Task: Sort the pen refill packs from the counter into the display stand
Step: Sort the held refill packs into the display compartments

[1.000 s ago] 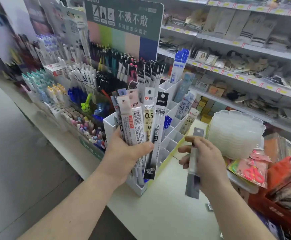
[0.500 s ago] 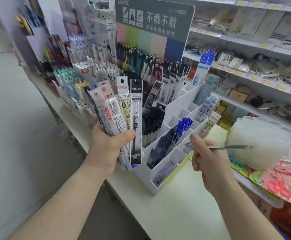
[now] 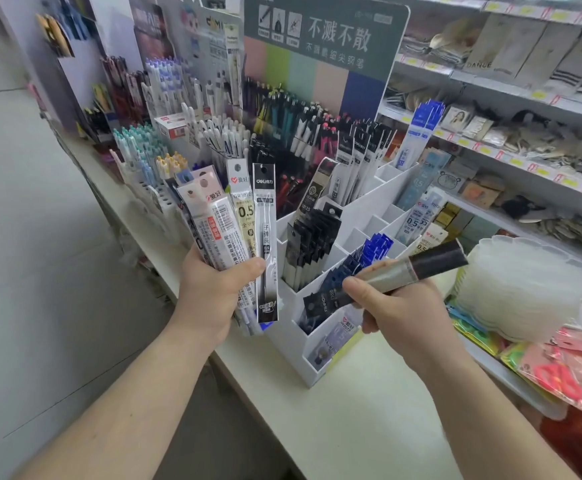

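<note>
My left hand [image 3: 210, 292] grips a fanned bundle of several pen refill packs [image 3: 234, 230], white, beige and black, held upright just left of the white stepped display stand [image 3: 362, 216]. My right hand [image 3: 397, 306] pinches a single grey-and-black refill pack [image 3: 421, 268], held nearly level and pointing right, over the stand's front compartments. Black packs [image 3: 314, 237] and blue packs [image 3: 369, 251] fill some of the stand's compartments; other packs stand in its far ones.
The stand sits on a pale counter [image 3: 362, 420]. Racks of pens [image 3: 185, 140] crowd the counter behind and to the left. A stack of clear plastic trays [image 3: 525, 289] and packaged scissors [image 3: 556, 375] lie on the right. Store shelves [image 3: 525, 161] run behind.
The view has swung left, so the stand now sits more central. My right hand has turned its pack from upright to nearly level and raised it toward the stand. My left hand keeps its bundle.
</note>
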A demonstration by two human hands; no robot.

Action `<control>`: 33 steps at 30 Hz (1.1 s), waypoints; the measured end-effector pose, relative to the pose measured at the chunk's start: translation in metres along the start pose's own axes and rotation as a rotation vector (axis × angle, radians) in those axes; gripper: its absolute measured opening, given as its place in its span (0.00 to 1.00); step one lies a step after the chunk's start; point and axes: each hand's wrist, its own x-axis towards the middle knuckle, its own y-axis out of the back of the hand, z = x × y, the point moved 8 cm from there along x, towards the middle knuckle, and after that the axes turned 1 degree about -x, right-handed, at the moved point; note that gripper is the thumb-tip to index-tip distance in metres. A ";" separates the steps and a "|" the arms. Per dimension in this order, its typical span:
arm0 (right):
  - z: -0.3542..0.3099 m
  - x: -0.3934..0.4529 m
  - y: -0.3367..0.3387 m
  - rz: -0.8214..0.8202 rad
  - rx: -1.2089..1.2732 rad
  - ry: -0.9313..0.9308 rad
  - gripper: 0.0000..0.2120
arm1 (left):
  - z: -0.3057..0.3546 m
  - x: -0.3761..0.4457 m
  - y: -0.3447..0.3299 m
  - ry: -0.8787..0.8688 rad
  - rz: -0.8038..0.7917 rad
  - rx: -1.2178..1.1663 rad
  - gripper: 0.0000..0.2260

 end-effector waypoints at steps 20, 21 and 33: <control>-0.027 0.028 -0.050 0.091 -0.720 0.330 0.12 | -0.007 0.004 0.010 0.032 0.018 -0.001 0.25; -0.024 0.030 -0.053 0.064 -0.735 0.329 0.13 | -0.008 0.005 0.010 0.033 0.017 0.005 0.25; -0.017 0.031 -0.006 0.030 0.070 0.001 0.09 | -0.008 0.008 0.004 0.071 -0.006 0.030 0.24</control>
